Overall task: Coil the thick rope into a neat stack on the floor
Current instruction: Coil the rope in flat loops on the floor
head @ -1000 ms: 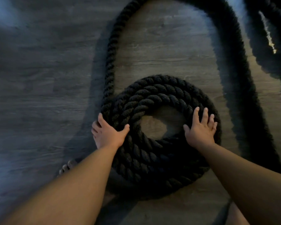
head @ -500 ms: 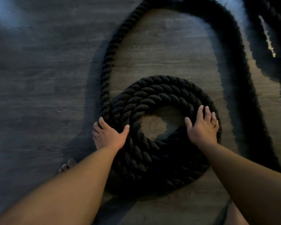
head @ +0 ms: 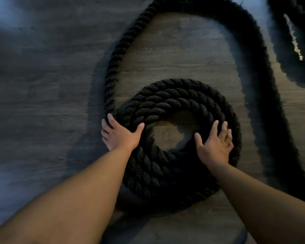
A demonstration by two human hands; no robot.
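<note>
The left hand (head: 121,135) lay on the left rim of the coil (head: 176,143), its forearm reaching in from the near left. Its grip was spread, palm down: the thumb stretched right over the top turns while the fingers curved over the outer edge, touching the loose strand where it joined the stack. The thick black rope (head: 116,55) sat wound into a round stack of several turns in the middle of the floor (head: 39,81), with a bare patch of floor showing through its centre. From the left side of the coil the loose strand ran away to the far side, arched over to the right and came back down the right side of the scene, well apart from the stack. The right hand (head: 215,147) rested on the right rim of the coil, forearm coming from the near right. Its grip was also spread, fingers fanned and flat on the top turns, thumb pointing toward the central hole. The floor was dark grey wood-grain planking, dimly lit, with a paler glow at the far left. More dark rope lay blurred at the far right corner.
</note>
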